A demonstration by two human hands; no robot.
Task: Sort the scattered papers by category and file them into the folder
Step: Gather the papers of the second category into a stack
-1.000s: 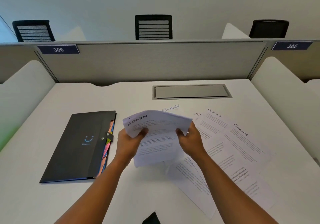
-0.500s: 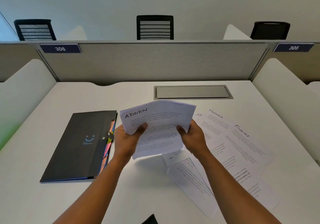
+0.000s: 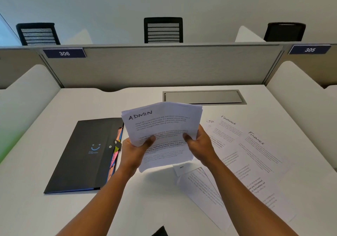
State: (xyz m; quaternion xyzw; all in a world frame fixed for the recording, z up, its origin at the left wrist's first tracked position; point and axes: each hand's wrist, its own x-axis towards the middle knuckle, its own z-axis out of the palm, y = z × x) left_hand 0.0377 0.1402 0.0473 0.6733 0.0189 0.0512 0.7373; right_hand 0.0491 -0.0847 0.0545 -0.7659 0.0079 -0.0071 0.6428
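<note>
While loose papers (image 3: 255, 155) lie rightward on the desk (image 3: 54, 208), left hand (image 3: 134, 152) and right hand (image 3: 201, 144) clamp thumbs and fingers on a stack (image 3: 162, 126) beside the folder (image 3: 85, 155).

White papers (image 3: 255, 155) carry black print and handwritten headings. The folder (image 3: 85, 155) at nine o'clock is black with a blue smile mark and pink, orange, green tabs. The worktop (image 3: 54, 214) is white.

"ADMIN" on held top sheet (image 3: 162, 126), "FINANCE" on two table sheets (image 3: 255, 150), "306" plate (image 3: 64, 53), "305" plate (image 3: 309, 49)
</note>
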